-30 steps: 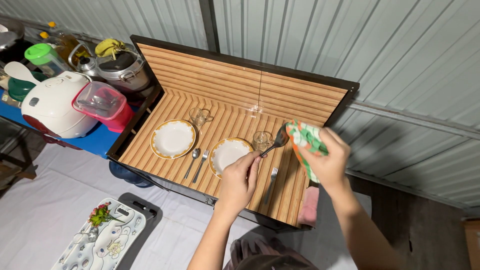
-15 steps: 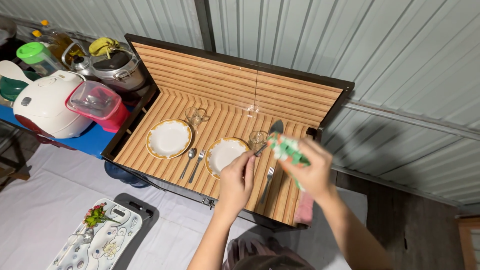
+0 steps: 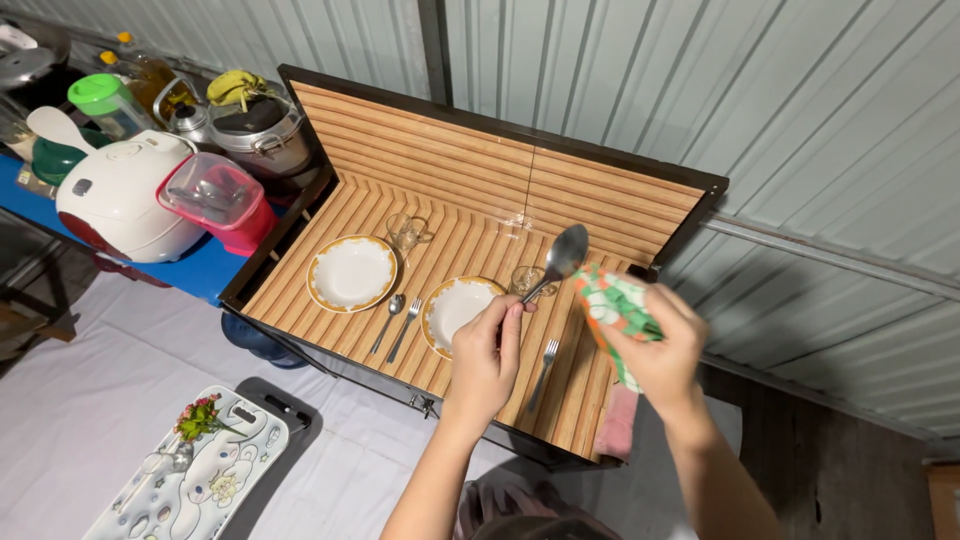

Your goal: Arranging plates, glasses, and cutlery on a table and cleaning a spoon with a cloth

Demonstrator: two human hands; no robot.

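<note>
Steel spoon [image 3: 558, 260] in left hand [image 3: 487, 352], patterned cloth [image 3: 612, 312] in right hand [image 3: 655, 345]

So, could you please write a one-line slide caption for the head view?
Left hand lifts a spoon over a striped table set with plates, while right hand grips a green patterned cloth.

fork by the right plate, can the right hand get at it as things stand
Probably not at once: the right hand is closed on a green and white cloth. The fork lies bare on the striped table, nothing over it.
</note>
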